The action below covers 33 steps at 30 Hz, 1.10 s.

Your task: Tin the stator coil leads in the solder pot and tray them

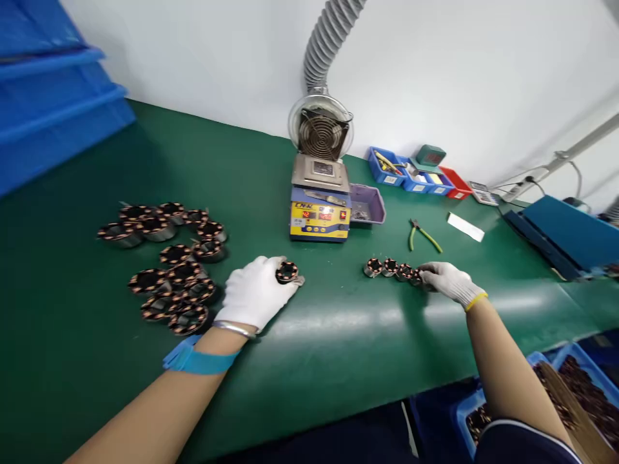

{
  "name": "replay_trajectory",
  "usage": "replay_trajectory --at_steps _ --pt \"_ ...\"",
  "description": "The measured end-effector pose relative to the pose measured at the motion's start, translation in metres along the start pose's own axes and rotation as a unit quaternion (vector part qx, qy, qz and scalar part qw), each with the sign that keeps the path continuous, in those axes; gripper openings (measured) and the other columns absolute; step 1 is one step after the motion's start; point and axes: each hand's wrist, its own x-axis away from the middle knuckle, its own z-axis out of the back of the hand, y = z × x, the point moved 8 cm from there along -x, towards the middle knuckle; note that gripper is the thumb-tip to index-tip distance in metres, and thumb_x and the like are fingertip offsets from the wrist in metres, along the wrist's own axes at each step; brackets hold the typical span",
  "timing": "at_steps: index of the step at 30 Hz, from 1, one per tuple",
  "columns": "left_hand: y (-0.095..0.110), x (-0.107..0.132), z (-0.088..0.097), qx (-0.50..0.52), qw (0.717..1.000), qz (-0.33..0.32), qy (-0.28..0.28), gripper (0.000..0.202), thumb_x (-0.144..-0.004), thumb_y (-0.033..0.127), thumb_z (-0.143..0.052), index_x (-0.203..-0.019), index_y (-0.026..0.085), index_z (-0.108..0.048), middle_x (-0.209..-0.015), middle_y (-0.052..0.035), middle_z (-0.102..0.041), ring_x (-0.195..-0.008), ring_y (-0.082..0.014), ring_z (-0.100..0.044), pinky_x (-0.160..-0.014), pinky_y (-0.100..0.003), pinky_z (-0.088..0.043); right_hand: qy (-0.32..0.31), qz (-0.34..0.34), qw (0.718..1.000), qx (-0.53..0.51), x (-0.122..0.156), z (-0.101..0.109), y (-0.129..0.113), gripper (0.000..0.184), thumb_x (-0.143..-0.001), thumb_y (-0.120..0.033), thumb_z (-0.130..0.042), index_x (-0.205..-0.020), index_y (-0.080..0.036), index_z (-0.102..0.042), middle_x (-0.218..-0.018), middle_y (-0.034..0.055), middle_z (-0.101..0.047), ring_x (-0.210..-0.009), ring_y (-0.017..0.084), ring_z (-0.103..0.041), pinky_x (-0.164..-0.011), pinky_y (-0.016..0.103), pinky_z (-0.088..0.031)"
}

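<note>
My left hand, in a white glove, has its fingers wrapped round a motor stator with copper windings, held at the green bench top. Off to the right, my gloved right hand grips the last stator of a short row; its fingertips partly hide that one. The other stators of the row stand side by side, touching. Left of my left hand, several larger stators stand in a loose cluster on the bench.
A yellow and blue solder pot stands at the back under a fan and grey duct, beside a purple tray. Green-handled cutters lie on the right. Blue bins line the wall; blue crates rise at left.
</note>
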Motion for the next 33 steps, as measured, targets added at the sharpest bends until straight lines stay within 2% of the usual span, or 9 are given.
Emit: replay_trajectory --at_steps 4,6,8,12,17,22,26,29,33 --pt "0.004 0.006 0.002 0.055 0.998 -0.006 0.040 0.052 -0.072 0.061 -0.059 -0.110 0.026 -0.068 -0.104 -0.0080 -0.068 -0.097 -0.0328 -0.066 -0.078 -0.038 -0.050 0.165 0.079 0.982 -0.051 0.031 0.008 -0.064 0.045 -0.082 -0.044 -0.058 -0.122 -0.023 -0.063 -0.119 0.0096 -0.066 -0.109 0.029 -0.061 -0.095 0.048 -0.047" --pt "0.008 0.010 0.005 0.086 0.994 -0.017 0.062 0.053 -0.072 0.059 -0.061 -0.110 0.024 -0.067 -0.105 -0.0078 -0.068 -0.099 -0.0312 -0.065 -0.081 -0.036 -0.050 0.038 0.195 0.961 -0.192 0.050 -0.033 -0.121 0.045 -0.081 -0.042 -0.061 -0.123 -0.025 -0.062 -0.113 0.0072 -0.068 -0.100 0.022 -0.065 -0.089 0.039 -0.053" --pt "0.011 0.014 0.007 0.104 0.992 -0.027 0.071 0.052 -0.071 0.057 -0.062 -0.109 0.022 -0.067 -0.105 -0.0086 -0.069 -0.100 -0.0314 -0.065 -0.082 -0.036 -0.050 -0.102 0.277 0.904 -0.309 0.072 -0.082 -0.177 0.064 -0.073 -0.037 -0.072 -0.133 -0.026 -0.054 -0.115 0.0061 -0.067 -0.093 0.020 -0.068 -0.079 0.034 -0.057" --pt "0.010 0.020 0.010 0.105 0.994 -0.006 0.028 0.045 -0.072 0.053 -0.060 -0.103 0.021 -0.065 -0.098 -0.0106 -0.070 -0.095 -0.0353 -0.066 -0.076 -0.040 -0.050 -0.130 0.255 0.858 -0.427 0.077 -0.135 -0.232 0.047 -0.075 -0.036 -0.072 -0.121 -0.027 -0.063 -0.104 0.0025 -0.072 -0.092 0.020 -0.068 -0.081 0.035 -0.058" --pt "0.003 0.017 0.010 0.186 0.982 0.022 0.028 0.054 -0.064 0.050 -0.068 -0.107 0.018 -0.060 -0.116 -0.0140 -0.066 -0.102 -0.0352 -0.064 -0.086 -0.045 -0.053 -0.190 0.216 0.800 -0.526 0.071 -0.148 -0.241 0.046 -0.075 -0.029 -0.071 -0.119 -0.022 -0.063 -0.109 0.0028 -0.070 -0.099 0.019 -0.067 -0.088 0.033 -0.056" --pt "0.013 0.015 -0.024 0.321 0.942 -0.050 -0.079 0.067 -0.070 0.046 -0.064 -0.132 0.025 -0.052 -0.128 -0.0052 -0.063 -0.116 -0.0273 -0.060 -0.101 -0.039 -0.048 -0.148 0.218 0.829 -0.494 0.071 -0.144 -0.227 0.053 -0.071 -0.034 -0.072 -0.121 -0.021 -0.061 -0.100 0.0028 -0.070 -0.086 0.019 -0.068 -0.078 0.033 -0.058" --pt "0.009 0.017 -0.026 0.251 0.965 -0.049 -0.054 0.062 -0.075 0.040 -0.057 -0.135 0.024 -0.051 -0.127 -0.0073 -0.064 -0.114 -0.0298 -0.061 -0.098 -0.041 -0.048 -0.045 0.277 0.878 -0.389 0.078 -0.124 -0.225 0.051 -0.072 -0.038 -0.070 -0.120 -0.026 -0.062 -0.108 0.0022 -0.067 -0.095 0.020 -0.066 -0.084 0.034 -0.056" --pt "0.009 0.017 -0.022 0.164 0.984 -0.048 -0.043 0.049 -0.077 0.036 -0.052 -0.122 0.021 -0.061 -0.110 -0.0115 -0.071 -0.103 -0.0337 -0.065 -0.087 -0.043 -0.050 0.043 0.342 0.902 -0.261 0.087 -0.104 -0.227 0.049 -0.074 -0.039 -0.067 -0.121 -0.032 -0.061 -0.116 0.0018 -0.063 -0.106 0.022 -0.062 -0.091 0.037 -0.052" --pt "0.018 0.016 -0.022 0.247 0.956 -0.089 -0.127 0.023 -0.075 0.040 -0.057 -0.082 0.021 -0.067 -0.083 -0.0058 -0.073 -0.080 -0.0249 -0.067 -0.071 -0.033 -0.051 0.063 0.389 0.887 -0.241 0.088 -0.095 -0.226 0.050 -0.076 -0.035 -0.064 -0.125 -0.030 -0.058 -0.119 0.0026 -0.062 -0.108 0.021 -0.061 -0.093 0.035 -0.051"
